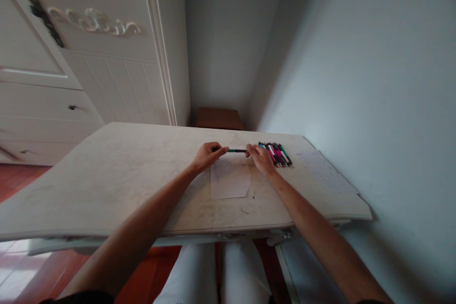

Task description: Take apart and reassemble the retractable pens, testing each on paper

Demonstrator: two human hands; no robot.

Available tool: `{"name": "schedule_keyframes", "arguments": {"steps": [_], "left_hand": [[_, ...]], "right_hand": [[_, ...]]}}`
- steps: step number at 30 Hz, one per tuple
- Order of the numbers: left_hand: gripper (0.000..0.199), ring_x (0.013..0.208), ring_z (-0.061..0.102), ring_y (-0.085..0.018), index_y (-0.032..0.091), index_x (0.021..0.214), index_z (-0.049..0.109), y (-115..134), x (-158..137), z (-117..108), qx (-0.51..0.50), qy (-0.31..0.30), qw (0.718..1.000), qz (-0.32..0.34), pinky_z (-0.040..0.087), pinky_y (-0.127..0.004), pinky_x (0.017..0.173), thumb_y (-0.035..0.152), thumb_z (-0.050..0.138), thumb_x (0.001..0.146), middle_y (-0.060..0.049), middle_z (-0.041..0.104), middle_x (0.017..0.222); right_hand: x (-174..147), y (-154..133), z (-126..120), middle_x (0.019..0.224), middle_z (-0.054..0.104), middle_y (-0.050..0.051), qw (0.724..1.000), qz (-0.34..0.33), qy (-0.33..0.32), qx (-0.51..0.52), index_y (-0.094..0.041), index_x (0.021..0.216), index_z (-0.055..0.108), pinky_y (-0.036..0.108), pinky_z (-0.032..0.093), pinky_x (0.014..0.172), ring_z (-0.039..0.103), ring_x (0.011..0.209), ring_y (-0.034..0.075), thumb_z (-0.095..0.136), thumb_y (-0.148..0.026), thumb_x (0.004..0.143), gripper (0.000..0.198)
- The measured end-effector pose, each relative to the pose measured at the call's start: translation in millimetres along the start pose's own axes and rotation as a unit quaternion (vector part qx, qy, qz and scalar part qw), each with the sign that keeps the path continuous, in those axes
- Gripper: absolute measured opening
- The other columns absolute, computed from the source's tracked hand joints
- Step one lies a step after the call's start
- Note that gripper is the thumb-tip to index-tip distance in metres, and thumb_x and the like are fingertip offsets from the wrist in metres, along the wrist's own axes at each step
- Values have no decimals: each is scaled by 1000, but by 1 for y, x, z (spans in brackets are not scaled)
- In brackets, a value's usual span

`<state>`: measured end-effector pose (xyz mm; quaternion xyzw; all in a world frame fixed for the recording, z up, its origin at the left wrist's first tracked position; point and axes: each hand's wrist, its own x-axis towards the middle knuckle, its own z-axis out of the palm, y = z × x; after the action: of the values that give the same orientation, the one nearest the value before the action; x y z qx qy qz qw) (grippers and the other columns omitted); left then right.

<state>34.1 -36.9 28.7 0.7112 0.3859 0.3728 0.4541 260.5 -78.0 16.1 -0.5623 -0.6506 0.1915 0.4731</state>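
Note:
A green and black pen point(236, 150) lies level between my two hands, above the far edge of a sheet of paper point(231, 183). My left hand point(209, 154) is closed on the pen's left end. With its fingers pinched, my right hand point(259, 156) grips the right end. Right beside my right hand, several pens point(278, 154) in black, pink, white, blue and green lie side by side in a row. Faint marks show on the paper's upper part. The pen's ends are hidden by my fingers.
The white table point(117, 175) has worn, smudged patches. Another marked sheet point(326, 171) lies at its right side, near the grey wall point(374, 80). A white cabinet point(117, 66) stands beyond the left side. Behind the table is a brown wooden piece point(219, 118).

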Motion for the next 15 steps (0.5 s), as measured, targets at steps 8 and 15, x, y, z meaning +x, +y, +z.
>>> {"name": "schedule_keyframes", "arguments": {"steps": [8,15], "left_hand": [[45,45,45,-9,15,71,58,2,1,-2,2,27,1000,-1,33,-21,43,59,64,74,2,50,54],[42,46,45,-9,14,73,61,-2,3,-1,-6,25,1000,8,33,-21,42,56,67,73,3,50,55]], "right_hand": [[2,-2,1,89,70,7,997,7,6,74,-19,86,66,32,50,73,63,79,20,68,-64,71,48],[2,6,1,82,69,6,1000,-6,-7,16,-21,73,67,35,47,85,64,86,22,46,-69,85,54]]}}
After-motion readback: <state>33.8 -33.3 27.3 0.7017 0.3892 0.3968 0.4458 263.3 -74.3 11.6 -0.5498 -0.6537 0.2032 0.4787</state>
